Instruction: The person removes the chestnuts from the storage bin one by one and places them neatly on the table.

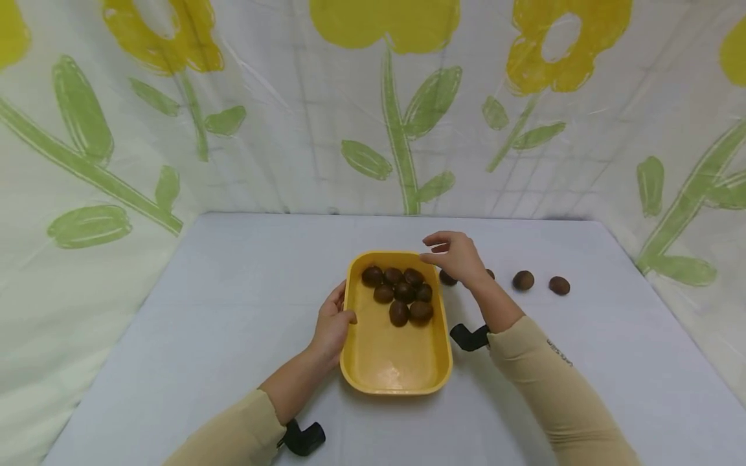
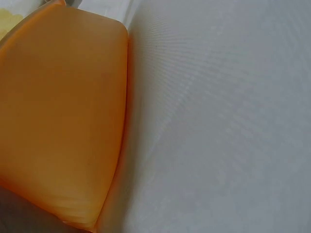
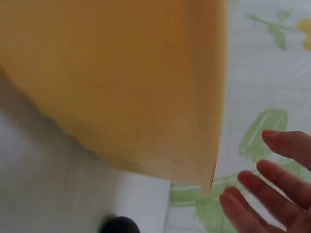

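My left hand (image 1: 333,323) grips the left rim of a yellow tray (image 1: 373,362), its thumb over the edge and its fingers on the outside. Several dark brown chestnuts (image 1: 403,291) lie in the tray's far half. Over the tray's far right corner is my right hand (image 1: 459,259), palm down, with loosely bent fingers and nothing held. Those fingers (image 3: 277,194) are spread apart in the right wrist view, beside the tray's outer wall (image 3: 112,87). In the left wrist view the tray's outer wall (image 2: 68,107) fills the left side, and the left fingers are hidden.
Right of the tray, more chestnuts (image 1: 523,280) lie in a loose row on the white table (image 1: 233,291); two are partly covered by my right hand and wrist. A white curtain (image 1: 280,129) with painted flowers stands behind the table. Black wrist-camera mounts (image 1: 304,439) jut from both sleeves.
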Tool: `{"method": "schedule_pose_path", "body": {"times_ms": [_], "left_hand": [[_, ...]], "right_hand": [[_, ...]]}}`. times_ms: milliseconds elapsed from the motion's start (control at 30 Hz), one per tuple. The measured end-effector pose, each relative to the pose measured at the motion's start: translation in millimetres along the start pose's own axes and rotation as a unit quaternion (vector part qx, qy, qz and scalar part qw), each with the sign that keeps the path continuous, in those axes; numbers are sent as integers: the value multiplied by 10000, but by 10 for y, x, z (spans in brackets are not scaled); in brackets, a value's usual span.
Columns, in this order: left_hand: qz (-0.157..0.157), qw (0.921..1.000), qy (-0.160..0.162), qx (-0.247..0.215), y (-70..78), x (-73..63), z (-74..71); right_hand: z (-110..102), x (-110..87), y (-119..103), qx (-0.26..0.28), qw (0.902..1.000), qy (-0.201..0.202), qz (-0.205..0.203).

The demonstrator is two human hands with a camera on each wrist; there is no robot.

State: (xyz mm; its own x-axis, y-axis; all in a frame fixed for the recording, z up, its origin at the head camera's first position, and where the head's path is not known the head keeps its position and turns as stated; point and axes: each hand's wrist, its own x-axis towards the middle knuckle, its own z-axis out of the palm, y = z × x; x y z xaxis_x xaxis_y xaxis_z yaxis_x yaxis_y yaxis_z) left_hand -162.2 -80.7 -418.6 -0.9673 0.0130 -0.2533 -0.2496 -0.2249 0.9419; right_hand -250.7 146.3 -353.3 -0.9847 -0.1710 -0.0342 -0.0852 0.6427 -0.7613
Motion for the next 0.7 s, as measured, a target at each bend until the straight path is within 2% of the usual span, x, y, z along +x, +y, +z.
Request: {"method": "schedule_pose_path", "body": {"times_ms": [233, 367, 500, 700], "left_hand": [[88, 10000, -24, -7, 6, -7, -15], [91, 9999, -83, -66, 11, -3, -15], [92, 9999, -34, -62, 9, 2, -12], [77, 9999, -84, -93, -9, 6, -3]], "right_hand": [[79, 21, -190, -253, 9972, -585, -379], [23, 56, -217, -456, 9964, -622, -362], [-9, 105, -294, -407, 9965, -631, -370], [118, 160, -415, -379, 9953, -803, -391]]}}
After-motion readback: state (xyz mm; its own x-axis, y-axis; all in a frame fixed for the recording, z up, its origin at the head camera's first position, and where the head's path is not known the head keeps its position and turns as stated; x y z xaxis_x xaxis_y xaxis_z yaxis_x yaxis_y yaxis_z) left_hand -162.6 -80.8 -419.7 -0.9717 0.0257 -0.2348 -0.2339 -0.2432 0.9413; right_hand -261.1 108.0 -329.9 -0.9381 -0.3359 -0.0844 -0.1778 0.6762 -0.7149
